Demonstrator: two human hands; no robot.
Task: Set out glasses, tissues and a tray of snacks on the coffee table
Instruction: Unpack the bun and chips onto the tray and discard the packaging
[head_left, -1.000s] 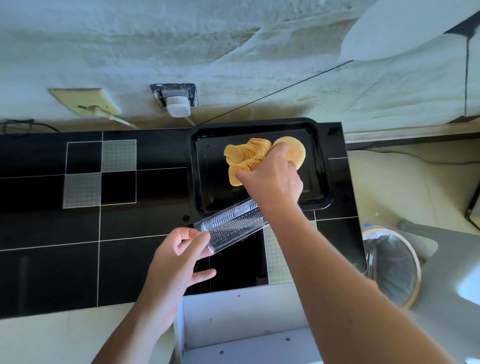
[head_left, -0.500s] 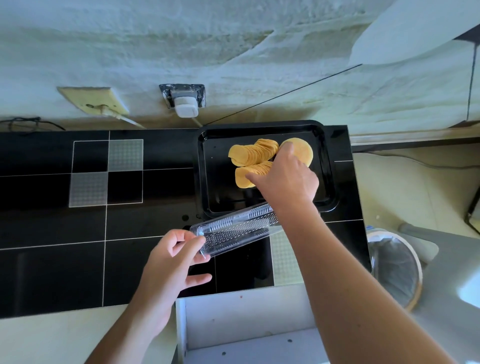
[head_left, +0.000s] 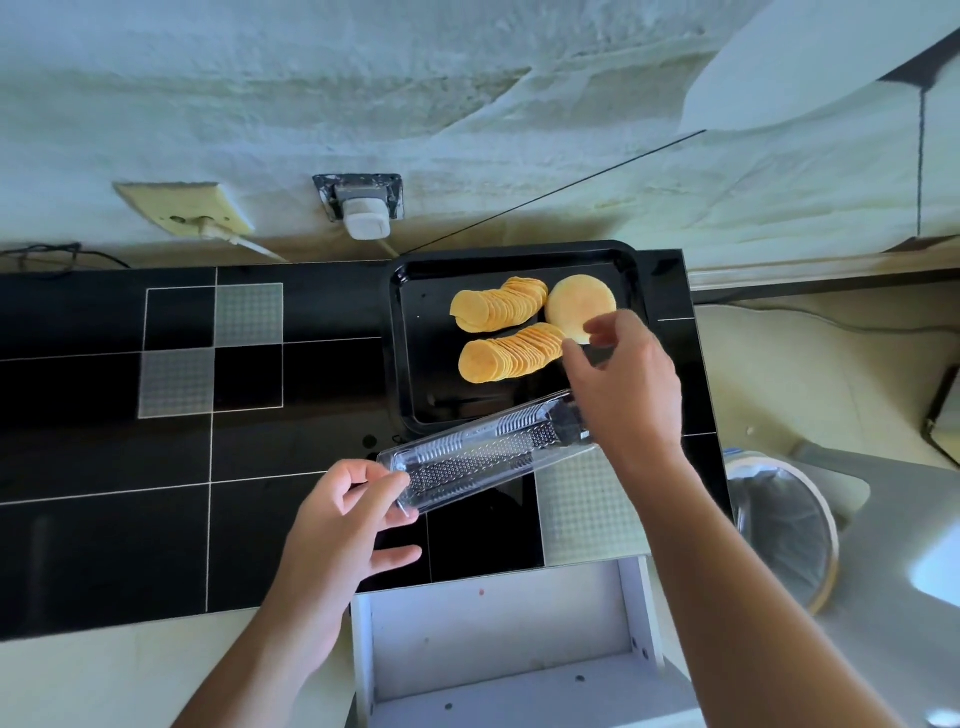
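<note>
A glossy black tiled counter (head_left: 156, 457) with a few grey patterned squares was seen along a pale wall, and a shallow black plastic tray with rounded corners (head_left: 402, 332) was placed at its far right end, close to the wall. The tray was probably kept there so that it could be filled before being carried to the coffee table, which was not in view. A long clear ribbed plastic crisp sleeve (head_left: 483, 457), which looked empty, was held tilted across the near rim of the tray, seemingly so that its contents could be slid out. Its near end was pinched by the left hand (head_left: 343, 535) between thumb and curled fingers. The right hand (head_left: 623, 395) was raised over the right part of the tray, with thumb and forefinger slightly apart and nothing held between them. On the tray, two fanned rows of round yellow crisps (head_left: 511, 330) were laid beside one larger flat-looking pale yellow disc (head_left: 579, 306), apparently arranged for serving.
</note>
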